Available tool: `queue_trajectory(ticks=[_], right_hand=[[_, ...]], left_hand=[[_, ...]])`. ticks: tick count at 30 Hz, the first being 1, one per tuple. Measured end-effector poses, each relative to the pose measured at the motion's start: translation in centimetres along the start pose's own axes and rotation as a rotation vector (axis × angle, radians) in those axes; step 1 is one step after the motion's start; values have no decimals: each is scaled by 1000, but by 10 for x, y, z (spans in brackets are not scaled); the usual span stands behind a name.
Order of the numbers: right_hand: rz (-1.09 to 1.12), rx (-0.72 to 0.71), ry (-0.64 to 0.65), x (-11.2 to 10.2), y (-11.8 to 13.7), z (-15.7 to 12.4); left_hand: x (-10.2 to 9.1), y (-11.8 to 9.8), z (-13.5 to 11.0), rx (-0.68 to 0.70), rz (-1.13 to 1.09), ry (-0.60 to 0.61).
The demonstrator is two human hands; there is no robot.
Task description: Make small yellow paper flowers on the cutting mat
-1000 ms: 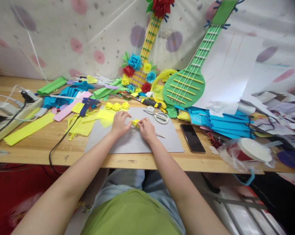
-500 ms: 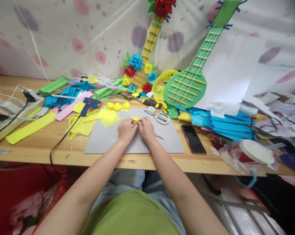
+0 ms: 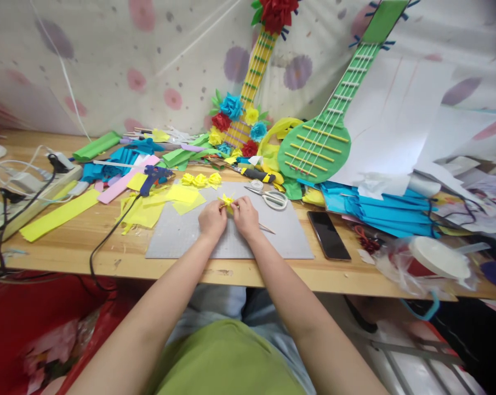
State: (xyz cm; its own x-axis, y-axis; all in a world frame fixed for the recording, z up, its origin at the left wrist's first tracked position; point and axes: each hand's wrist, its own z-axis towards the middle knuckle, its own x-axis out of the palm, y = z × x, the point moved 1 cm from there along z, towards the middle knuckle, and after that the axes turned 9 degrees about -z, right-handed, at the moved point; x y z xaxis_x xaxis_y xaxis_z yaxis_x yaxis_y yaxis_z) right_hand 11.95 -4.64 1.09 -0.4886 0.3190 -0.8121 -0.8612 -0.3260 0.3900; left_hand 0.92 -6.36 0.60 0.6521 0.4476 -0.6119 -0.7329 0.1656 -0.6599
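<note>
Between my fingertips is a small yellow paper flower point(image 3: 227, 201), held just above the grey cutting mat point(image 3: 177, 241). My left hand point(image 3: 212, 218) pinches its left side, and my right hand point(image 3: 245, 215) pinches its right side. The fingers partly cover its underside. Beyond my hands, several finished yellow paper flowers point(image 3: 200, 180) sit in a row at the mat's far edge. Yellow paper pieces point(image 3: 186, 197) lie to the left. White-handled scissors point(image 3: 272, 200) rest on the mat to the right, and a thin pointed stick point(image 3: 267, 228) pokes out beside my right hand.
A blue glue gun point(image 3: 153, 178) with a black cord lies left of the mat, near a power strip point(image 3: 38, 200). The phone point(image 3: 328, 235) is to the right, before blue paper point(image 3: 383, 206). Green point(image 3: 313, 151) and yellow point(image 3: 256, 68) paper instruments lean at the back.
The yellow flower's petals now show more openly between my fingers, and my fingertips have shifted slightly around it. The whole view has moved a little, so the table appears further right.
</note>
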Motion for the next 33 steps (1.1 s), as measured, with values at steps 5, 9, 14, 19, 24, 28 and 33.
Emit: queue_trajectory(ticks=[5,9,14,19,24,28,33], right_hand=[[-52,-6,37,2,3,-1],[-95,-12,46,6,5,0],[-100,-55,37,4,10,-1],[-24,-98,12,-1,12,-3],[1,-74,-21,0,10,-3],[-8,-63,-69,2,9,-2],[-26,-111,-141,2,9,-3]], left_hand=[[0,2,1,-113,17,-11],[-1,1,2,-156,26,10],[-3,-3,2,-178,20,-2],[-3,-2,1,-203,-3,26],[-7,-3,-1,-117,-68,-150],[-9,-7,-2,37,-138,-195],[-3,1,1,-81,-308,-115]])
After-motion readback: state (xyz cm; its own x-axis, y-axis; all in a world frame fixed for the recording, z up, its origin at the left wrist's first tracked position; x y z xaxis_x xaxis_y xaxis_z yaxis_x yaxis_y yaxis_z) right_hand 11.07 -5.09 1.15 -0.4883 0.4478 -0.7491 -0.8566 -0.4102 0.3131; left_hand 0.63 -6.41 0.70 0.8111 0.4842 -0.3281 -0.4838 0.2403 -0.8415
